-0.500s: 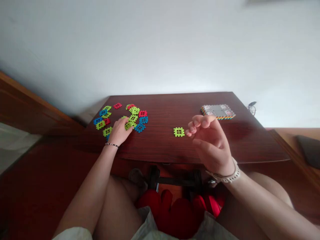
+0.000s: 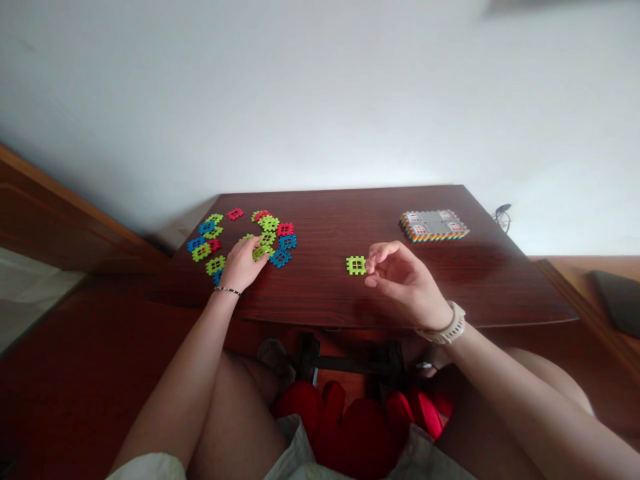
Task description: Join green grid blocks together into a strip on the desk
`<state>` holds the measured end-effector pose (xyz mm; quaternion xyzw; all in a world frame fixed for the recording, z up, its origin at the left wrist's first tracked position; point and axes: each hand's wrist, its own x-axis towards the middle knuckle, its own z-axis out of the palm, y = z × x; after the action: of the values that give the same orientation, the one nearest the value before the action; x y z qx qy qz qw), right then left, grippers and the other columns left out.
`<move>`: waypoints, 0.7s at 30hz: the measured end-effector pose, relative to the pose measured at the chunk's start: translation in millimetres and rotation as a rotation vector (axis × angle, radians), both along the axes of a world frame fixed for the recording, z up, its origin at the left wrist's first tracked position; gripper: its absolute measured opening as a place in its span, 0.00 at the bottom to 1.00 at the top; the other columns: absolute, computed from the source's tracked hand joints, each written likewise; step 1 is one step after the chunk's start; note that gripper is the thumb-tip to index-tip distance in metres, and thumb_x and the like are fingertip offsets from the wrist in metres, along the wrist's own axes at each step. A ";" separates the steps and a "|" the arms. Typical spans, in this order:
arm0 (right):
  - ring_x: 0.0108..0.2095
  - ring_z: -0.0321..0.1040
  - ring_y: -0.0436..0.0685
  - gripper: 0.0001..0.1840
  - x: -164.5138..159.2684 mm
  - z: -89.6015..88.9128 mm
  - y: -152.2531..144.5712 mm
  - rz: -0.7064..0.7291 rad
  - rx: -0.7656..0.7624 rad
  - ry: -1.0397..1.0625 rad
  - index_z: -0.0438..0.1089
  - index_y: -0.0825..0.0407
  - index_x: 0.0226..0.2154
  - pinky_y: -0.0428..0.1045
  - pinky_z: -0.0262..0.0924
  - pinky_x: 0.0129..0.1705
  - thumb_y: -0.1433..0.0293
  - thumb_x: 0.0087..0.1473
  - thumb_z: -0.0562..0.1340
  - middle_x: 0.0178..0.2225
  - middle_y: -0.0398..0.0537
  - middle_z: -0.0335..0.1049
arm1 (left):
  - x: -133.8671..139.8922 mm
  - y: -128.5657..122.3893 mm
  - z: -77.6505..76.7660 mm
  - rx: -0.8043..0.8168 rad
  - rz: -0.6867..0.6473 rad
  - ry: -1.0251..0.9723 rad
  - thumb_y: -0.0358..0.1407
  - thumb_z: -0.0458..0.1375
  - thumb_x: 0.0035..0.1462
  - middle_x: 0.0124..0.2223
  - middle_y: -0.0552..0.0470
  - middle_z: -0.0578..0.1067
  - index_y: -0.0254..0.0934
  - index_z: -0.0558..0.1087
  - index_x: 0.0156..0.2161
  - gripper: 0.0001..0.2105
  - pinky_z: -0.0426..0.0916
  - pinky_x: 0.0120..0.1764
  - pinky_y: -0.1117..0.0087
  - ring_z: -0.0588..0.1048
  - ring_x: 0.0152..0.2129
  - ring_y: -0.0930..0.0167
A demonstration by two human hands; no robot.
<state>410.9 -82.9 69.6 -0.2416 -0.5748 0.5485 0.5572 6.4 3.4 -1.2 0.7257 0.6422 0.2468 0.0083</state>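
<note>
A pile of small green, blue and red waffle-shaped blocks [image 2: 273,230] lies at the far left of the dark wooden table [image 2: 330,220]. My left hand [image 2: 243,265] rests on the pile's near side, its fingers closed around one green block [image 2: 260,252]. A single green block [image 2: 356,265] lies alone near the table's middle. My right hand [image 2: 397,277] is low over the table just right of it, fingertips at the block's right edge, fingers curled and holding nothing.
A flat grey assembled panel with multicoloured edges [image 2: 434,225] lies at the table's far right. A white wall stands behind the table. A cable [image 2: 503,213] shows past the right corner. Red items [image 2: 360,413] sit under the table between my knees.
My right hand has dropped from above the table and moved left to the lone green block's edge. My left hand stays at the pile.
</note>
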 end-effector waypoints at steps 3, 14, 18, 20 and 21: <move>0.41 0.77 0.54 0.18 9.3 -9.1 5.9 0.012 -0.058 -0.095 0.74 0.47 0.39 0.55 0.79 0.50 0.64 0.53 0.81 0.50 0.49 0.74 | -0.4 0.8 -1.1 -0.004 -0.005 -0.020 0.41 0.62 0.63 0.53 0.41 0.81 0.39 0.74 0.58 0.20 0.74 0.59 0.50 0.80 0.51 0.54; 0.48 0.81 0.62 0.20 40.7 -28.2 22.0 -0.086 -0.147 -0.377 0.80 0.49 0.40 0.60 0.74 0.60 0.53 0.53 0.79 0.44 0.51 0.84 | 1.1 0.0 1.3 -0.029 -0.005 -0.037 0.42 0.63 0.63 0.53 0.41 0.81 0.38 0.74 0.58 0.20 0.74 0.60 0.52 0.80 0.51 0.55; 0.48 0.81 0.64 0.22 49.8 -32.7 25.6 -0.131 -0.167 -0.445 0.81 0.49 0.40 0.59 0.74 0.58 0.51 0.52 0.79 0.44 0.52 0.85 | 2.9 -1.7 4.2 -0.045 0.013 0.000 0.42 0.62 0.64 0.55 0.39 0.80 0.37 0.74 0.58 0.20 0.73 0.61 0.51 0.79 0.53 0.54; 0.48 0.82 0.65 0.21 54.3 -34.5 26.7 -0.148 -0.156 -0.483 0.81 0.48 0.41 0.60 0.75 0.57 0.51 0.53 0.78 0.44 0.52 0.85 | 3.7 -2.3 5.1 -0.055 0.026 0.007 0.43 0.62 0.65 0.56 0.38 0.80 0.36 0.74 0.58 0.20 0.73 0.61 0.50 0.78 0.54 0.53; 0.47 0.82 0.65 0.20 56.7 -35.4 27.3 -0.157 -0.146 -0.509 0.82 0.48 0.41 0.60 0.75 0.57 0.51 0.54 0.77 0.44 0.52 0.85 | 3.9 -2.5 5.3 -0.059 0.029 0.005 0.43 0.62 0.65 0.57 0.38 0.79 0.36 0.74 0.58 0.20 0.73 0.61 0.50 0.78 0.55 0.53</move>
<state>467.6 -55.6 34.2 -0.4550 -0.6347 0.4655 0.4165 10.4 0.9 4.0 0.7162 0.6598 0.2261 0.0244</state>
